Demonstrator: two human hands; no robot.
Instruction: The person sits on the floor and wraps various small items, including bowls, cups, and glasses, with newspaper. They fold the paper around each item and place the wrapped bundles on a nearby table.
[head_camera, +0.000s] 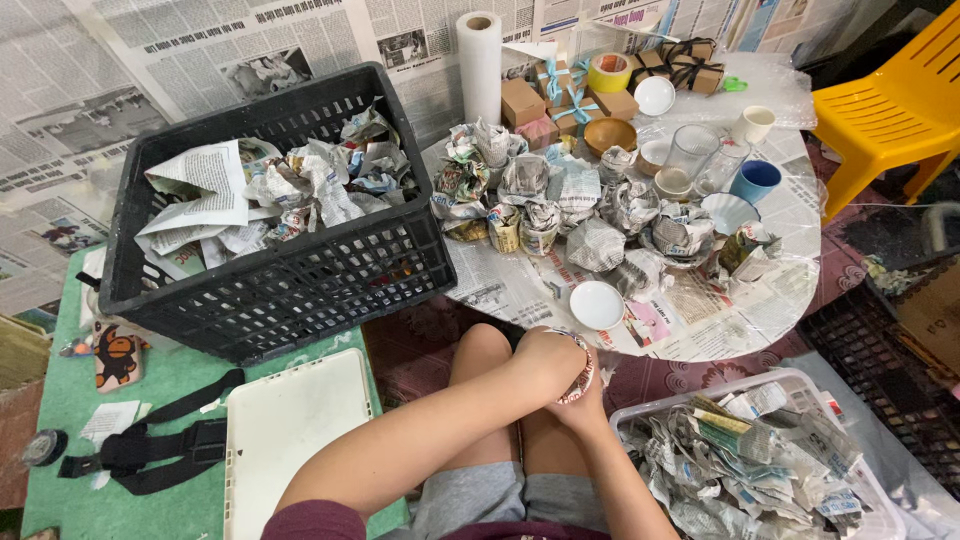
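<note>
My left hand (545, 362) and my right hand (588, 405) meet over my knees, just below the round table's near edge. Between them they grip a small round dish (580, 378), part wrapped in printed newspaper; only its rim shows. A bare white saucer (596, 304) lies on the table right above my hands. Beyond it sit several newspaper-wrapped bundles (596, 244) in a heap.
A black plastic crate (300, 280) holding crumpled newspaper stands at left. A clear bin (700, 392) of crumpled paper is at lower right. Cups, glasses and bowls (756, 182), small gift boxes (521, 101), a tape roll (608, 72) and a paper roll (479, 62) crowd the table's far side. A yellow chair (890, 105) stands at right.
</note>
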